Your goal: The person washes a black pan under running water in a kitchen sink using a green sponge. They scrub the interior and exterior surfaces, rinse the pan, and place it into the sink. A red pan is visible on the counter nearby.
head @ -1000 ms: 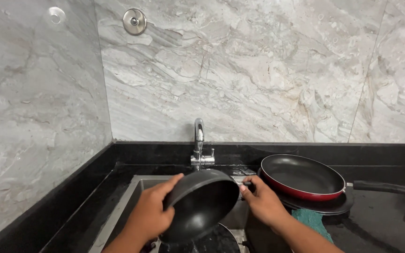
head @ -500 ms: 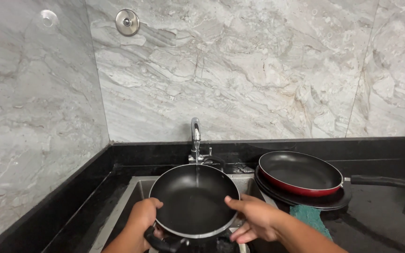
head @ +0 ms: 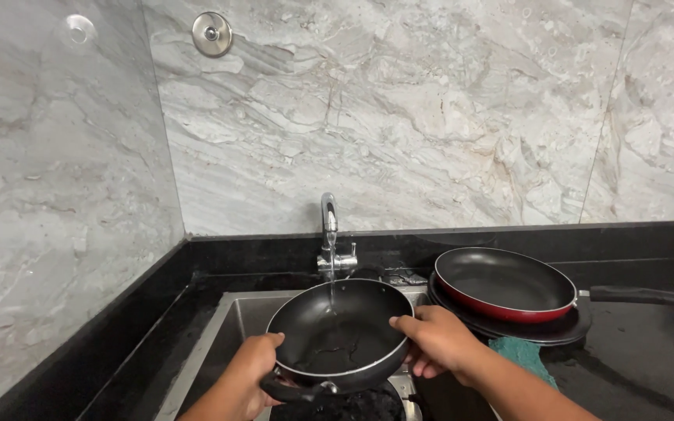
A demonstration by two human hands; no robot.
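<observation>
A black round pan is held level over the steel sink, its inside facing up. A thin stream of water falls from the chrome tap into it. My left hand grips the pan's near-left rim beside its black side handle. My right hand holds the right rim, thumb on top.
A red frying pan with a long black handle rests on a dark flat pan on the black counter at the right. A teal cloth lies by my right forearm. More dark cookware sits in the sink below. Marble walls stand behind and left.
The pan went from tilted on its side to level under the tap, and water now runs into it. Both hands shifted down along the rim.
</observation>
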